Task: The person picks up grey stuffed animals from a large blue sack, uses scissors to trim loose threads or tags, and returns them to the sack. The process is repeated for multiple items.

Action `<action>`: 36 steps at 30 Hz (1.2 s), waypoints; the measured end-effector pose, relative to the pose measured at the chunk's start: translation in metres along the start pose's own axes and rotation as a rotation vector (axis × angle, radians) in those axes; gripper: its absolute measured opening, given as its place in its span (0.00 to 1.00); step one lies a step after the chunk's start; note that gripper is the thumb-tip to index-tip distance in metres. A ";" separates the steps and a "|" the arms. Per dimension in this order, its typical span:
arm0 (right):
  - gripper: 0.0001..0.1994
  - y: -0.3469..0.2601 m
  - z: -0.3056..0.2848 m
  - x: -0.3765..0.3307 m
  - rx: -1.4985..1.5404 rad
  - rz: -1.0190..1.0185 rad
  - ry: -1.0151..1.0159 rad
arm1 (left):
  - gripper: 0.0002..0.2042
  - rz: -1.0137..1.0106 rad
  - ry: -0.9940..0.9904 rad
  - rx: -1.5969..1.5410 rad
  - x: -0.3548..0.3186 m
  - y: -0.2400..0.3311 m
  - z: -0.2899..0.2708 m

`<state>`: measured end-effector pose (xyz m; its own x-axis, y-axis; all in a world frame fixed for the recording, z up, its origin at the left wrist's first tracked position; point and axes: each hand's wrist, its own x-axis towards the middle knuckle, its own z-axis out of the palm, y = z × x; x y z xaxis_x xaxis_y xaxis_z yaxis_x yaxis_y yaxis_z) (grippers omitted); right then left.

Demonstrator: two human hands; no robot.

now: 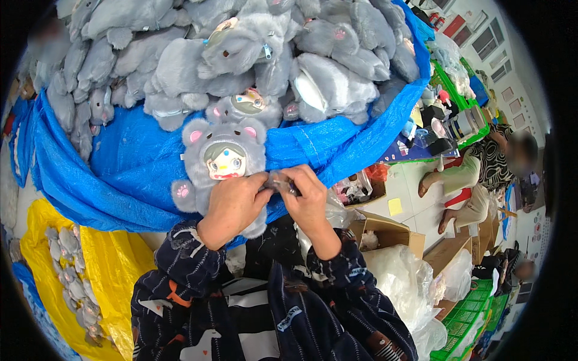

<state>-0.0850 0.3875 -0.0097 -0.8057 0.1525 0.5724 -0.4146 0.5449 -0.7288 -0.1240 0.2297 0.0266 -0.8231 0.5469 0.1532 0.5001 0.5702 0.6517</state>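
Note:
A grey plush doll (226,137) with bear ears, pink paw pads and a painted doll face lies upright before me, on the blue tarp sheet (120,174). Across its lower body lies my left hand (236,201), closed, its thumb and forefinger pressed around the doll's right-side arm. My right hand (306,195) is closed too, pinching at the same spot beside the doll. A small greyish, shiny bit shows between the two hands, but I cannot make out what it is. The doll's lower body is partly hidden behind my left hand and wrist.
Many grey plush dolls (174,66) are heaped on the tarp beyond. A yellow sheet (117,259) with smaller grey pieces lies at left. Right are cardboard boxes (409,240), clear plastic bags (397,277), green crates (460,319) and a seated person (472,162).

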 end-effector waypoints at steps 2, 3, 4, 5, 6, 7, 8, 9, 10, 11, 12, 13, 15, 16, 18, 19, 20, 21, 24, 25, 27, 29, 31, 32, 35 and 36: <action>0.07 0.003 0.004 -0.002 0.160 0.174 0.050 | 0.10 0.034 0.036 0.020 -0.002 -0.003 0.002; 0.06 0.001 -0.003 -0.001 0.534 0.372 0.090 | 0.10 0.051 0.055 0.030 -0.003 -0.005 0.002; 0.06 -0.005 -0.020 0.004 0.898 0.575 0.122 | 0.10 0.047 0.065 0.013 -0.004 -0.006 0.001; 0.08 -0.009 -0.036 0.005 1.264 0.773 0.167 | 0.10 0.053 0.071 0.002 -0.003 -0.007 0.002; 0.09 -0.014 -0.046 0.002 1.377 0.766 0.118 | 0.10 0.059 0.077 -0.009 -0.003 -0.008 0.003; 0.11 -0.019 -0.056 -0.004 1.488 0.753 0.074 | 0.10 0.070 0.075 -0.005 -0.001 -0.007 0.002; 0.07 -0.018 -0.059 -0.008 1.499 0.629 -0.102 | 0.10 0.069 0.080 -0.004 -0.001 -0.006 0.002; 0.06 -0.019 -0.059 -0.010 1.119 0.606 -0.097 | 0.10 0.069 0.087 -0.003 -0.002 -0.006 0.001; 0.06 -0.023 -0.054 -0.012 0.741 0.567 -0.093 | 0.10 0.062 0.096 0.014 -0.004 -0.007 0.002; 0.08 -0.027 -0.050 -0.012 0.360 0.505 -0.077 | 0.10 0.063 0.094 0.009 -0.003 -0.007 0.005; 0.14 -0.026 -0.044 -0.008 0.185 0.378 -0.117 | 0.10 0.062 0.088 0.004 -0.002 -0.007 0.004; 0.15 -0.032 -0.034 0.000 0.080 0.279 -0.060 | 0.10 0.063 0.082 0.000 -0.002 -0.006 0.003; 0.14 -0.014 -0.013 0.005 -0.125 0.030 -0.049 | 0.11 0.088 0.099 -0.015 -0.002 -0.008 0.005; 0.13 -0.008 -0.006 0.002 -0.099 0.049 -0.034 | 0.11 0.105 0.102 -0.020 -0.002 -0.008 0.006; 0.09 -0.003 0.004 0.000 -0.046 0.087 -0.010 | 0.13 0.094 0.106 -0.031 -0.003 -0.007 0.004; 0.08 -0.005 0.005 -0.003 0.310 0.324 0.059 | 0.13 0.090 0.106 -0.036 -0.003 -0.008 0.002; 0.06 -0.010 0.001 -0.006 0.661 0.555 0.126 | 0.14 0.088 0.091 -0.016 -0.003 -0.011 0.001; 0.06 -0.017 -0.003 -0.008 1.016 0.781 0.194 | 0.15 0.085 0.077 0.006 -0.003 -0.014 0.000; 0.12 -0.039 -0.045 -0.007 1.147 0.599 0.262 | 0.16 0.087 0.055 -0.037 -0.001 -0.012 -0.002; 0.13 -0.044 -0.056 -0.010 1.184 0.539 0.205 | 0.16 0.088 0.051 -0.059 -0.001 -0.011 -0.002; 0.14 -0.049 -0.066 -0.028 0.944 0.474 0.023 | 0.16 0.084 0.054 -0.065 -0.001 -0.010 -0.002; 0.04 -0.059 -0.066 -0.043 0.718 0.684 -0.061 | 0.16 0.096 0.068 -0.077 -0.001 -0.011 -0.001; 0.09 -0.071 -0.051 -0.047 0.193 0.689 -0.247 | 0.16 0.129 0.089 -0.099 0.000 -0.015 0.003; 0.11 -0.064 -0.042 -0.054 0.096 0.623 -0.259 | 0.15 0.137 0.079 -0.090 0.000 -0.016 0.004; 0.09 -0.048 -0.027 -0.061 -0.084 0.530 -0.217 | 0.12 0.147 0.067 -0.073 -0.002 -0.019 0.000; 0.08 -0.050 -0.023 -0.058 -0.097 0.574 -0.192 | 0.11 0.140 0.073 -0.077 -0.004 -0.019 0.000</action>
<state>-0.0074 0.3702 0.0023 -0.9545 0.2979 0.0143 0.1414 0.4939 -0.8579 -0.1305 0.2170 0.0136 -0.7657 0.5699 0.2982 0.5914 0.4416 0.6747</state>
